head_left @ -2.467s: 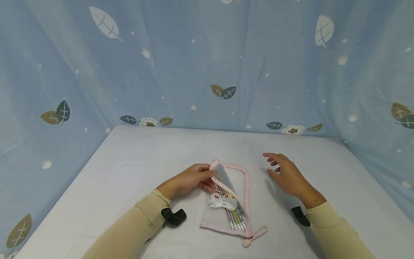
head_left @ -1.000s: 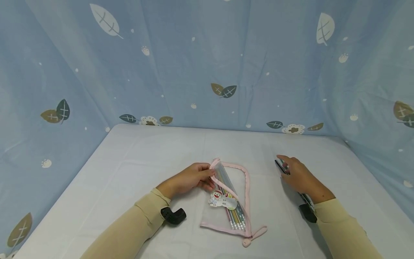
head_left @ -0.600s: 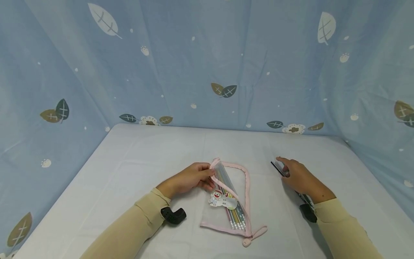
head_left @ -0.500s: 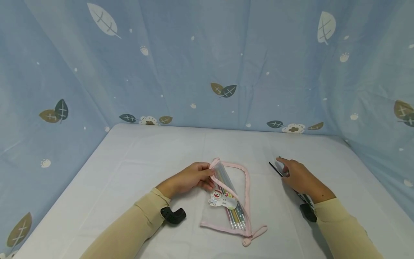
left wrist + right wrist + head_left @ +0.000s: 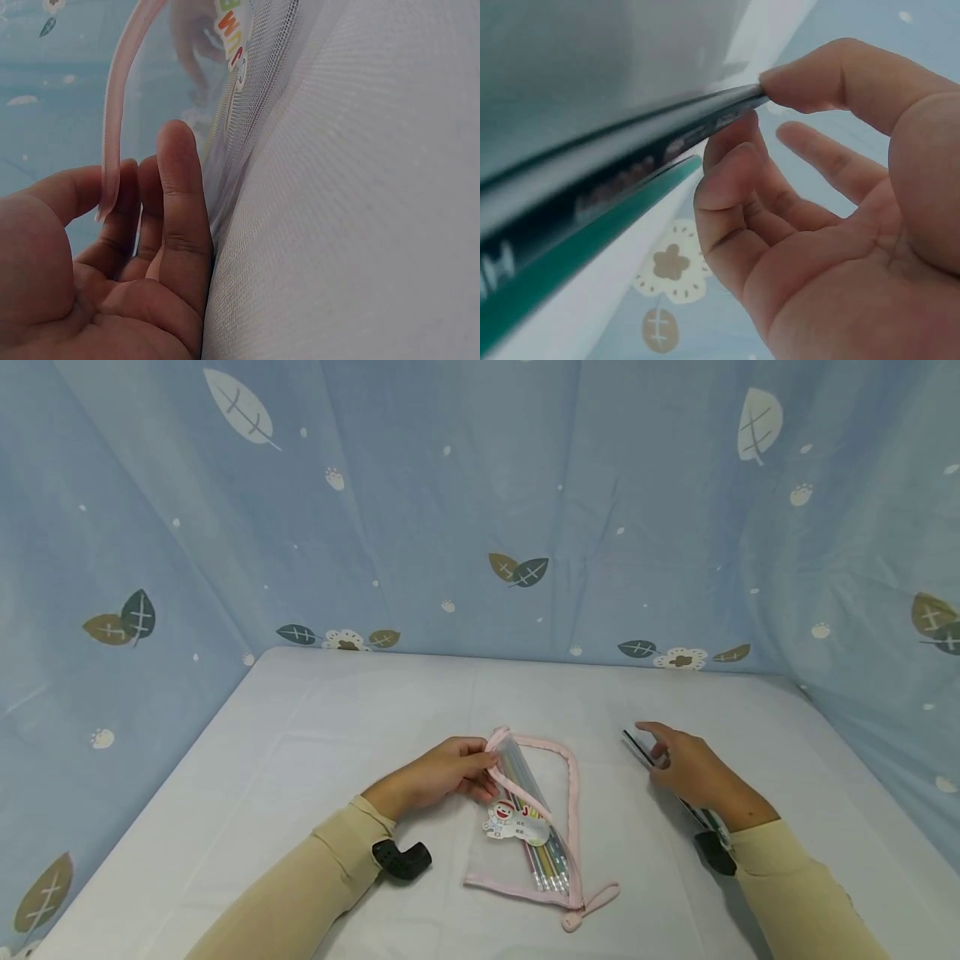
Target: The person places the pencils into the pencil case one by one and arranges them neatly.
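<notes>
In the head view my left hand point(image 5: 450, 772) pinches the pink zipper edge of a clear mesh pencil pouch point(image 5: 491, 864) and holds its mouth apart. Several striped pencils point(image 5: 551, 860) lie inside, behind a cartoon label. The left wrist view shows the pink edge point(image 5: 112, 127) between thumb and fingers. To the right, over the table, my right hand point(image 5: 693, 768) holds a dark pencil point(image 5: 637, 746). In the right wrist view thumb and fingertips pinch the end of this dark pencil point(image 5: 630, 161), with white lettering along it. A green pencil point(image 5: 592, 247) runs beside it.
The pouch's pink zipper pull and loop point(image 5: 592, 906) lie toward the table's front. A white cloth covers the table point(image 5: 360, 702). Blue leaf-patterned curtains point(image 5: 420, 510) rise at the back and sides. Black wrist cameras point(image 5: 402, 862) sit under both wrists.
My right hand has moved right and now holds the dark pencil, where its fingers were bare before. The pencil's far end has shifted slightly left. The left hand and pouch have stayed put.
</notes>
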Available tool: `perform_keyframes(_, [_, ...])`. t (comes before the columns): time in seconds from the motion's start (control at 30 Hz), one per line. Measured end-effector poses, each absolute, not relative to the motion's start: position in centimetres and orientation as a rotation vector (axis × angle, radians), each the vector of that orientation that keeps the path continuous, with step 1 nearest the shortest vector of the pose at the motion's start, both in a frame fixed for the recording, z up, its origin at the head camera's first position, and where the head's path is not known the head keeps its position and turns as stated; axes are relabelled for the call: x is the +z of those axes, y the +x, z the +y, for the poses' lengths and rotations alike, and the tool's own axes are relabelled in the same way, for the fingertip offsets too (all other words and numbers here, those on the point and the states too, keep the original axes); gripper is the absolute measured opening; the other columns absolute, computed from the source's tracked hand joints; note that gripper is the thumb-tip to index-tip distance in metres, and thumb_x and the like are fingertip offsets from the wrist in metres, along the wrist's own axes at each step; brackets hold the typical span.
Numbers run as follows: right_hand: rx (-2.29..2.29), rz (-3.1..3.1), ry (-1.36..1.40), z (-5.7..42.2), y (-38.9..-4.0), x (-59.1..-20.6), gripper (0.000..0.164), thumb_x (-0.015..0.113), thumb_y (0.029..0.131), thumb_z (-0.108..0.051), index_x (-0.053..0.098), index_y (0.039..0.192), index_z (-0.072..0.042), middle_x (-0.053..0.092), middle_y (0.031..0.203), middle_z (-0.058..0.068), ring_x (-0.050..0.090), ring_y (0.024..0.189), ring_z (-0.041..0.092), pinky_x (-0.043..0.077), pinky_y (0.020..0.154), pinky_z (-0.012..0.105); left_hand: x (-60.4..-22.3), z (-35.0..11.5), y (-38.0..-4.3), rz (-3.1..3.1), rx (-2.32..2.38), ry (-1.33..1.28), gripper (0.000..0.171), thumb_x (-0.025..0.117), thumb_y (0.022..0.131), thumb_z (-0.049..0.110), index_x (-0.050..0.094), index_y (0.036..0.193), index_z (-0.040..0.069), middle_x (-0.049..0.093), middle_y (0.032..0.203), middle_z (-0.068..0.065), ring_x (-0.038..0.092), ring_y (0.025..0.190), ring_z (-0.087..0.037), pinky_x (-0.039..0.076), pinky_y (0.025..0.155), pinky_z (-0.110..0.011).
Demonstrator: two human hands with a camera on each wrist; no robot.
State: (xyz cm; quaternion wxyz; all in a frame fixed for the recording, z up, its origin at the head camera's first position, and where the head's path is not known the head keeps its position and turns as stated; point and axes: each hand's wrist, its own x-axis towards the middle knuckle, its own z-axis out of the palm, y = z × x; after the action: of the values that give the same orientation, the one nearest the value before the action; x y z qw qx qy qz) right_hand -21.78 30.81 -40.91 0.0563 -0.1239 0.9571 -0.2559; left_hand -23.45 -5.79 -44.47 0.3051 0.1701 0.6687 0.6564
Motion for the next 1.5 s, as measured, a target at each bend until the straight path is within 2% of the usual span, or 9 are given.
perform_keyframes(0.4, [-0.828,2.926,-0.451,30.3,-21.6,-40.3,0.061,0.060,0.092,0.002,0.038,0.149,0.000,0.066,0.102,0.019,0.059,0.077,0.018,0.049,0.058,0.029,-44.2,-6.0,-23.3,1.771,1.740,0.438,0.018,0.046,0.107,0.016,0.055,0.107,0.001,0.065,0.090,-0.006,0.068,0.081,-0.015,0.060,0.073,-0.027])
perform_keyframes(0.6, [-0.885,2.968,-0.454,30.1,-21.9,-40.1,0.060,0.056,0.095,0.002,0.037,0.151,-0.004,0.063,0.107,0.021,0.060,0.079,0.019,0.050,0.055,0.028,-44.3,-6.0,-23.4,1.776,1.743,0.448,0.018,0.046,0.107,0.017,0.055,0.107,0.001,0.065,0.091,-0.006,0.069,0.082,-0.016,0.060,0.074,-0.027])
perform_keyframes(0.9, [-0.967,3.053,-0.465,29.6,-21.9,-40.0,0.063,0.055,0.098,0.001,0.029,0.155,-0.005,0.062,0.112,0.025,0.061,0.070,0.019,0.050,0.051,0.027,-44.3,-6.1,-23.4,1.773,1.749,0.442,0.018,0.047,0.107,0.017,0.055,0.109,0.001,0.066,0.090,-0.006,0.069,0.081,-0.015,0.060,0.072,-0.027])
perform_keyframes(1.1, [-1.097,3.028,-0.443,29.3,-21.8,-40.0,0.063,0.050,0.103,-0.003,0.022,0.159,-0.009,0.055,0.125,0.029,0.063,0.060,0.015,0.052,0.048,0.029,-44.3,-6.1,-23.5,1.772,1.749,0.442,0.018,0.047,0.107,0.017,0.055,0.108,0.001,0.065,0.090,-0.006,0.069,0.081,-0.015,0.060,0.072,-0.027])
perform_keyframes(1.3, [-1.203,2.997,-0.433,29.0,-21.6,-40.1,0.062,0.048,0.104,-0.006,0.021,0.159,-0.013,0.051,0.131,0.029,0.061,0.051,0.014,0.053,0.046,0.031,-44.2,-6.1,-23.5,1.766,1.748,0.448,0.017,0.047,0.107,0.017,0.055,0.106,0.002,0.065,0.090,-0.006,0.069,0.081,-0.015,0.060,0.072,-0.027])
perform_keyframes(1.5, [-1.300,2.926,-0.407,28.6,-21.3,-40.2,0.062,0.048,0.106,-0.009,0.020,0.160,-0.019,0.050,0.131,0.026,0.062,0.051,0.018,0.053,0.046,0.034,-44.0,-5.8,-23.2,1.761,1.735,0.450,0.020,0.047,0.107,0.017,0.055,0.109,-0.001,0.064,0.091,-0.006,0.068,0.082,-0.016,0.060,0.073,-0.026])
